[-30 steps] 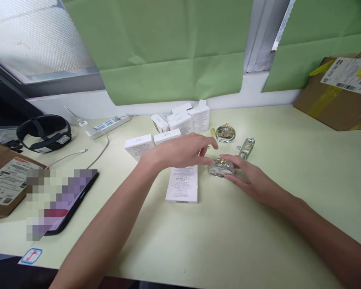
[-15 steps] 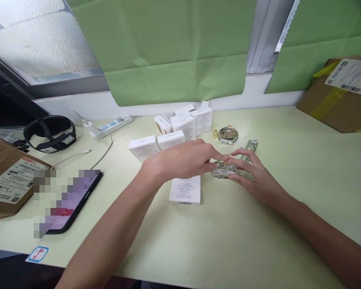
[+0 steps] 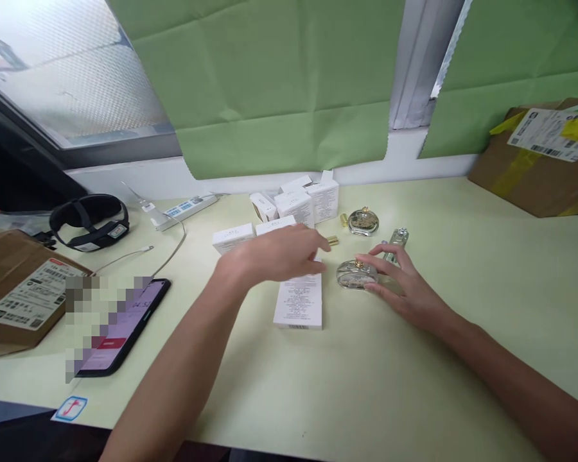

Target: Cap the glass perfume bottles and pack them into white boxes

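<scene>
My right hand (image 3: 404, 282) grips a round clear glass perfume bottle (image 3: 356, 276) with a gold neck, standing on the table. One finger rests at the gold top and others touch the bottle's right side. My left hand (image 3: 291, 252) hovers over a white box (image 3: 298, 305) lying flat, thumb and index finger apart, nothing between them. A gold cap (image 3: 334, 240) lies just beyond its index finger. Behind stands another round perfume bottle (image 3: 363, 222), with a second gold cap (image 3: 343, 220) beside it. A slim clear bottle (image 3: 398, 239) sits past my right fingers.
Several white boxes (image 3: 295, 204) stand in a group near the wall. To the left are a phone (image 3: 125, 333), a cardboard box (image 3: 29, 295), a black head strap (image 3: 89, 221), a power strip (image 3: 185, 210) and cables. Another cardboard box (image 3: 534, 170) is at the back right.
My left hand has drawn left, away from the perfume bottle's top and my right fingers. A gold cap now shows beside it. My right hand stays at the bottle. The view has shifted slightly.
</scene>
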A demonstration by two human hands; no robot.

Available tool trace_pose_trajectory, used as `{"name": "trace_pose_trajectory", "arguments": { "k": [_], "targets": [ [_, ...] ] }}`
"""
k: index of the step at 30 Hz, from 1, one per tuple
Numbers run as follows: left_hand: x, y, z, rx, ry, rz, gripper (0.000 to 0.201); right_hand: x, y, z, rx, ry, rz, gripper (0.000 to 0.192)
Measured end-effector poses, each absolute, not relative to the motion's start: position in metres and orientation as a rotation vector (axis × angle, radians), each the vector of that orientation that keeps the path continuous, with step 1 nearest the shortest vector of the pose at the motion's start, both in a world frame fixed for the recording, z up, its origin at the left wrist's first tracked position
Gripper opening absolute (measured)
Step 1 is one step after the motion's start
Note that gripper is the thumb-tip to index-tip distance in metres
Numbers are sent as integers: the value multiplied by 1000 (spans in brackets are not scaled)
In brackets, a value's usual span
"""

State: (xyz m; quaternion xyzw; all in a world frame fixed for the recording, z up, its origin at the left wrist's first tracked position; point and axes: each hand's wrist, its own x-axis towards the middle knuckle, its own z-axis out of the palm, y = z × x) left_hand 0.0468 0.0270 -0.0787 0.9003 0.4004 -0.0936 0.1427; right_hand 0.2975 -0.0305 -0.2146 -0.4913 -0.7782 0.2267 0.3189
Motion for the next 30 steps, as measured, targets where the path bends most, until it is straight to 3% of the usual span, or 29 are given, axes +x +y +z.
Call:
{"name": "trace_pose_trajectory", "arguments": {
  "k": [9, 17, 21, 30],
  "targets": [
    [44, 48, -102, 2288, 1416, -762, 39, 292, -35, -206, -1296, -2095, 654, 54],
    [41, 41, -83, 2471, 1337, -368, 20, 294, -30, -211, -1290, -2132, 577, 46],
    [51, 28, -70, 2608, 1490, -149, 19, 294, -31, -210, -1275, -2139, 538, 46],
    [53, 23, -70, 2649, 1497, -130, 19, 296, -28, -220, -1237, -2093, 517, 44]
  ]
}}
